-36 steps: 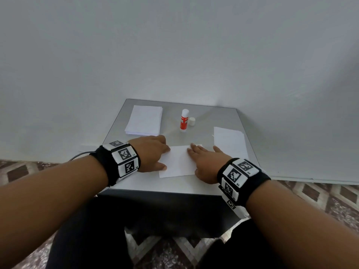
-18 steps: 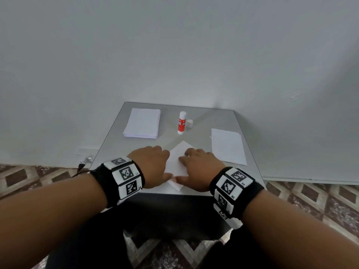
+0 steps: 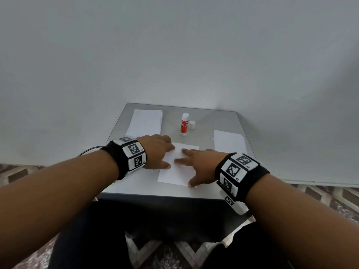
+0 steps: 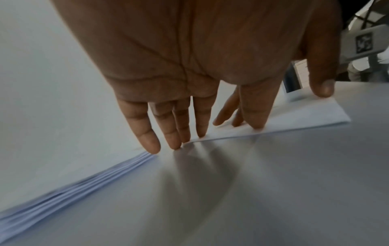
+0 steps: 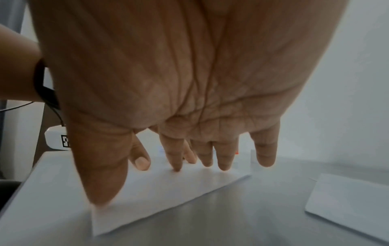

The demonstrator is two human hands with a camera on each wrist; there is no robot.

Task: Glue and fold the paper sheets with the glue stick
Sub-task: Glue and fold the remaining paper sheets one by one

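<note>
Pressing down on a folded white sheet (image 3: 179, 167) near the front of the grey table (image 3: 206, 191), both hands are lying flat with straight, spread fingers. The left hand (image 3: 156, 151) is resting its fingertips (image 4: 255, 124) along the sheet's left edge, while the right hand (image 3: 200, 164) is covering the sheet's right side, its thumb (image 3: 192, 182) reaching the near right corner. Standing upright toward the back of the table, well apart from the hands, is the red and white glue stick (image 3: 184, 124), with its white cap (image 3: 192, 125) sitting just beside it. A stack of paper (image 3: 144, 123) is lying at the back left, and another sheet (image 3: 229, 142) is lying to the right.
</note>
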